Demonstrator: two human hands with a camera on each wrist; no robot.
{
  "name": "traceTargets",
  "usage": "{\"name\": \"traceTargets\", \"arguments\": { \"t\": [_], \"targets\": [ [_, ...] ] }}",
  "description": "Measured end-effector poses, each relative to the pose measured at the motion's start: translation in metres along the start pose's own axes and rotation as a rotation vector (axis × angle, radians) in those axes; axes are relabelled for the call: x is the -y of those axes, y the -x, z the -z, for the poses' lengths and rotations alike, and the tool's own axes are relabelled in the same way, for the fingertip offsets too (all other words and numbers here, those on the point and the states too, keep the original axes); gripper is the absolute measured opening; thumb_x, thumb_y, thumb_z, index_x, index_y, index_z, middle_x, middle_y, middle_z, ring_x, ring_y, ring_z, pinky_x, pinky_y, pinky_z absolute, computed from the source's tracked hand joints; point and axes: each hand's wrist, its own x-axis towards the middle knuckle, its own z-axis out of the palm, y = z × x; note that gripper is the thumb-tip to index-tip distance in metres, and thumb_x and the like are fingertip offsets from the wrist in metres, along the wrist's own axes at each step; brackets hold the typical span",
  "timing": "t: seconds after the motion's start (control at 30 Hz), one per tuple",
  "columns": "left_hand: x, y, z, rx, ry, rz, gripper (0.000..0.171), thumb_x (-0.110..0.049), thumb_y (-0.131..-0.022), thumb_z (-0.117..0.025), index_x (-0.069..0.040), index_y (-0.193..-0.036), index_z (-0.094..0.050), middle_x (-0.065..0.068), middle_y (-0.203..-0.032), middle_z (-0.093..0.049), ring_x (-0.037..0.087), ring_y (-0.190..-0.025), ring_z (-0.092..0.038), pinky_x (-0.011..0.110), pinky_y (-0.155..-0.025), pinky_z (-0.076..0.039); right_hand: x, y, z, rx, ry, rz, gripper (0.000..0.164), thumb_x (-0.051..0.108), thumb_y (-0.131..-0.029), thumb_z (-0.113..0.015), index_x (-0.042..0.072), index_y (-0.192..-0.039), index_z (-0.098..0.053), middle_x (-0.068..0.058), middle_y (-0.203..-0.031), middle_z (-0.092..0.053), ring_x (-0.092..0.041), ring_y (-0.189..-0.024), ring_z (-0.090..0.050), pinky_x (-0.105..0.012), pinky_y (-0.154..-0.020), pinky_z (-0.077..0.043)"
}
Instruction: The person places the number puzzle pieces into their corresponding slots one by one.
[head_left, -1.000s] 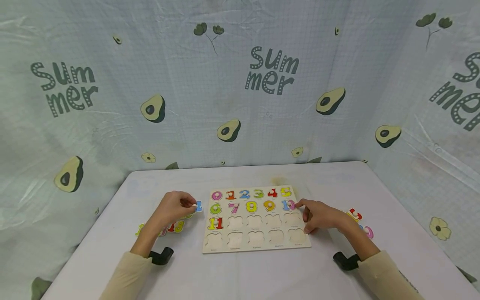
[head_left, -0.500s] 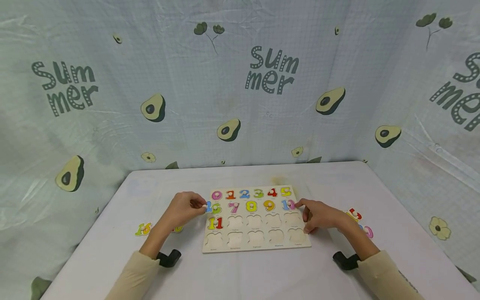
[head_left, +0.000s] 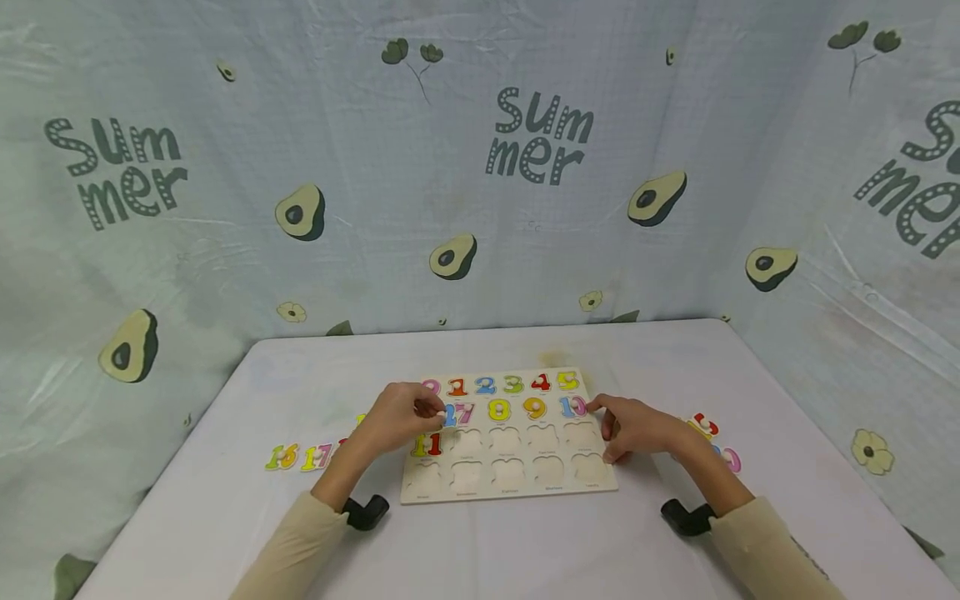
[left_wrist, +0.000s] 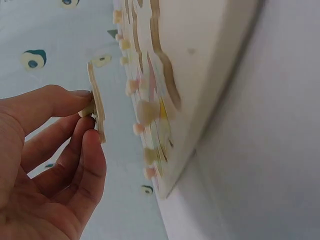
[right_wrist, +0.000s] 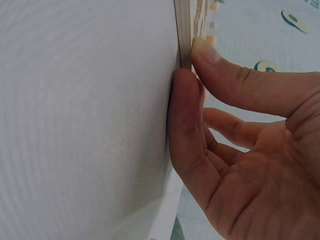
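My left hand (head_left: 407, 417) pinches a blue number puzzle piece (head_left: 451, 414) by its knob. In the left wrist view the puzzle piece (left_wrist: 97, 100) is seen edge-on, apart from the board. It hangs over the left part of the wooden number puzzle board (head_left: 480, 493), beside the pink 7. Number pieces 0 to 11 fill the board's upper slots, some partly hidden by my left hand; bare recesses lie below. My right hand (head_left: 637, 429) grips the board's right edge, with the thumb (right_wrist: 207, 52) on it and a finger against its side in the right wrist view.
Left of the board lie loose number pieces, among them a 16 (head_left: 282, 457) and a 17 (head_left: 317, 457). Others (head_left: 703, 425) lie to the right, partly behind my right wrist. A printed cloth (head_left: 360, 167) hangs behind the white table (head_left: 540, 550).
My left hand has carried the blue piece rightward from the loose pieces to over the board, uncovering the 16 and 17. The right hand has stayed at the board's edge.
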Motion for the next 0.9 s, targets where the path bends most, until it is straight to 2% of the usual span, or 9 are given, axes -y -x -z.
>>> {"name": "traceTargets", "arguments": {
  "t": [0.27, 0.5, 0.9],
  "targets": [
    [-0.012, -0.008, -0.014, 0.085, 0.008, -0.054, 0.005, -0.018, -0.081, -0.076, -0.016, -0.084, -0.073, -0.009, -0.075, -0.065, 0.006, -0.069, -0.057, 0.021, -0.064, -0.049, 0.001, -0.001, 0.001, 0.004, 0.001, 0.001, 0.071, 0.006, -0.071, -0.081, 0.007, -0.133, -0.047, -0.007, -0.088, -0.053, -0.018, -0.072, -0.055, -0.029, -0.065, -0.049],
    [-0.016, -0.011, -0.024, 0.181, 0.039, -0.052, 0.005, -0.017, -0.081, -0.076, -0.013, -0.084, -0.074, -0.007, -0.074, -0.066, 0.008, -0.067, -0.057, 0.023, -0.061, -0.048, 0.0, 0.0, 0.0, 0.004, -0.008, 0.004, 0.072, 0.004, -0.07, -0.082, 0.007, -0.133, -0.047, -0.008, -0.087, -0.053, -0.018, -0.071, -0.055, -0.03, -0.065, -0.049],
    [-0.017, -0.011, -0.028, 0.201, -0.027, -0.104, 0.004, -0.017, -0.082, -0.075, -0.015, -0.079, -0.073, -0.009, -0.07, -0.063, 0.007, -0.066, -0.056, 0.021, -0.061, -0.047, 0.002, -0.001, 0.002, 0.016, -0.01, 0.0, 0.071, 0.004, -0.07, -0.081, 0.007, -0.132, -0.046, -0.008, -0.087, -0.053, -0.018, -0.071, -0.055, -0.029, -0.064, -0.048]
  ]
}}
